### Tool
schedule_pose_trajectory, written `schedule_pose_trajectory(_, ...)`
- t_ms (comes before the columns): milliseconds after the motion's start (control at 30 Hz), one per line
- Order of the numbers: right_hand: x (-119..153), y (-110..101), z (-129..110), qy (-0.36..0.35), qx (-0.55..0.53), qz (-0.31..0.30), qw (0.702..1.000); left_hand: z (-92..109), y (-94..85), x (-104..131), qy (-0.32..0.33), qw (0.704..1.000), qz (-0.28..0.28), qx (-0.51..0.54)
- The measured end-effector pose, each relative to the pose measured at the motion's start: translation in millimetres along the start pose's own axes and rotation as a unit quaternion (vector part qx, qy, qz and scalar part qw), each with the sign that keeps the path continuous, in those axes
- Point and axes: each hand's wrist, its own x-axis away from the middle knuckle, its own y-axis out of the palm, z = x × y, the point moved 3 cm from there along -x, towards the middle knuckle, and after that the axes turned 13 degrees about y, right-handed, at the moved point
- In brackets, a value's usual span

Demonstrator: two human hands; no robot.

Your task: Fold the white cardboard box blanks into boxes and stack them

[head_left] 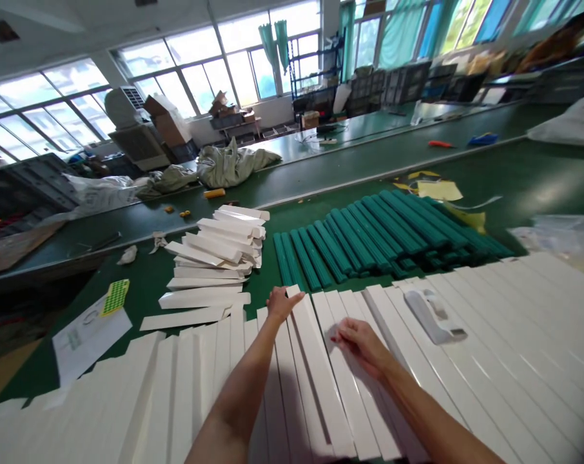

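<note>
Green surface (142, 277), white boxes (490, 361) in rows. Left hand (280, 303) pinches one box's (321, 367) far end; right hand (360, 341) rests loosely curled beside it, empty. Lifting underway.

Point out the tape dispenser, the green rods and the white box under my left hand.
Tape dispenser (434, 316), head view, middle of its body.
Green rods (383, 235), head view, centre of the pile.
White box (321, 367), head view, its long top face.
Left hand (280, 303), head view, back of the hand.
</note>
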Motion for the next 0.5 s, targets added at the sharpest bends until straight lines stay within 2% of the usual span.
schedule_pose_trajectory(67,-22,16,13,0.007,-0.031,-0.014,0.999,5,2.3,8,0.007,1.0,0.015,0.025)
schedule_pose_trajectory(133,-24,24,19,0.01,-0.047,-0.024,0.999,14,2.3,20,0.027,0.997,0.036,0.058)
schedule_pose_trajectory(200,-12,28,14,0.008,-0.065,-0.048,0.997,24,-2.3,34,0.056,0.992,0.054,0.099)
schedule_pose_trajectory(267,10,34,0,0.004,-0.091,-0.081,0.993,36,-15.1,50,0.08,0.984,0.078,0.141)
schedule_pose_trajectory(333,35,43,-24,-0.004,-0.109,-0.1,0.989,51,-38.2,65,0.101,0.974,0.111,0.172)
schedule_pose_trajectory(400,58,56,-52,-0.02,-0.105,-0.097,0.99,71,-71.0,80,0.159,0.949,0.18,0.202)
schedule_pose_trajectory(500,87,82,-93,-0.071,-0.042,-0.078,0.993,106,-119.9,105,0.34,0.847,0.341,0.225)
